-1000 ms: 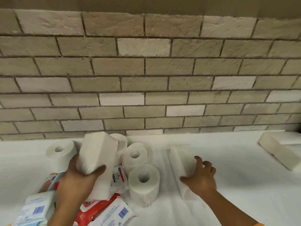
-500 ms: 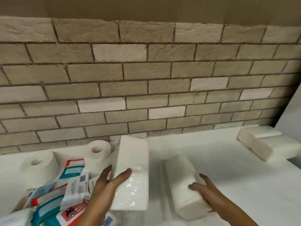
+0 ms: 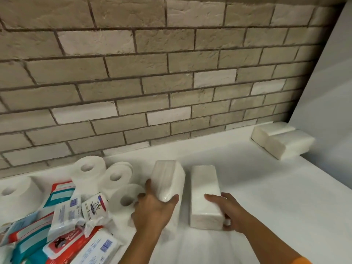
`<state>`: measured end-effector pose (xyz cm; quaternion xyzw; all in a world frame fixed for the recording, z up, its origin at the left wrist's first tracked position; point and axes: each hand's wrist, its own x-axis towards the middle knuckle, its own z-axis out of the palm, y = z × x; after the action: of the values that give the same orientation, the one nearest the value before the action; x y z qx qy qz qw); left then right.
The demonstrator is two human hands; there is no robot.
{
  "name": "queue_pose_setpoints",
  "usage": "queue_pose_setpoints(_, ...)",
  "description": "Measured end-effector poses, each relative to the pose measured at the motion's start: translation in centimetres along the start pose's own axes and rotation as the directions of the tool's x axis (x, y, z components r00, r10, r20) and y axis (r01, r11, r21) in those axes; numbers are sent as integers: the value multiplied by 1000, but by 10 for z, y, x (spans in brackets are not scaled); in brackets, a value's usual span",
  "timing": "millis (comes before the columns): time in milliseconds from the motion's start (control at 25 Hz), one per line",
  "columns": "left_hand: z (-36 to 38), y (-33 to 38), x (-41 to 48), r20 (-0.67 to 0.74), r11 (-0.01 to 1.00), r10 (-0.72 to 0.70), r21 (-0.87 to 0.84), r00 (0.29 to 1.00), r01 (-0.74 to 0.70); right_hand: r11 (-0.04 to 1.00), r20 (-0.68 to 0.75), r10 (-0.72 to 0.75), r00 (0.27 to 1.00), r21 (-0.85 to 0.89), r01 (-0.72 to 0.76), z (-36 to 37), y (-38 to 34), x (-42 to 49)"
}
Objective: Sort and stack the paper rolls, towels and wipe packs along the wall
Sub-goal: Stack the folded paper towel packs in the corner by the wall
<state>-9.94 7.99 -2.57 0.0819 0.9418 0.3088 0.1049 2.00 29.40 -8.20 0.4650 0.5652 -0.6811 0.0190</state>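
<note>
On the white counter [image 3: 266, 206], our left hand [image 3: 152, 212] grips one towel pack [image 3: 169, 178], our right hand [image 3: 226, 212] grips the other pack [image 3: 205, 193] — both point at the wall [image 3: 171, 73]; the towel pile [image 3: 282, 141] lies far right.

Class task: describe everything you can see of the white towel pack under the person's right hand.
The towel pack is a long white block of folded paper sealed in clear, glossy film. It lies flat on the white surface, its length running toward the brick wall. The right hand grips its near end, thumb on top. A second pack, held by the left hand, is just left, across a narrow gap.
</note>
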Motion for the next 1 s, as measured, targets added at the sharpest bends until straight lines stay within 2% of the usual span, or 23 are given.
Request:
queue_pose_setpoints(120,23,10,-4,-61,967,34,254,998,-17,998,18,4,1000,67,-5,-6,9,3)
queue_pose_setpoints(160,29,9,-5,-58,954,58,298,997,-38,996,12,-7,1000,84,6,-8,13,5)
queue_pose_setpoints(240,40,6,-7,-22,956,114,274,993,-103,994,20,-22,1000,111,20,-12,18,7)
queue_pose_setpoints(360,45,0,-5,-29,967,256,4,966,-256,991,19,-36,999,131,33,-14,19,4)
queue_pose_setpoints(480,46,-10,4,-53,905,228,-356,972,-232,986,13,-51,999,160,48,-19,18,-1)
queue_pose_setpoints(640,53,-7,7,56,826,365,-480,929,-296,978,-2,-86,996,189,85,-43,24,-6)
queue_pose_setpoints(720,57,-3,9,100,880,243,-441,965,-176,977,3,-105,994,188,103,-54,26,-9)
queue_pose_setpoints(760,59,-2,12,159,913,125,-404,979,-51,975,-10,-114,993,188,114,-57,27,-10)
queue_pose_setpoints(800,62,0,12,272,908,-11,-400,962,124,976,-30,-115,993,182,118,-60,28,-10)
queue_pose_setpoints(840,64,4,11,406,871,-99,-405,908,276,977,-37,-116,993,178,121,-62,28,-11)
queue_pose_setpoints(920,64,16,3,608,813,-114,-397,785,425,978,-20,-118,993,171,120,-64,29,-12)
queue_pose_setpoints(1000,70,21,1,624,805,-60,-431,779,407,977,-9,-119,993,176,118,-66,28,-12)
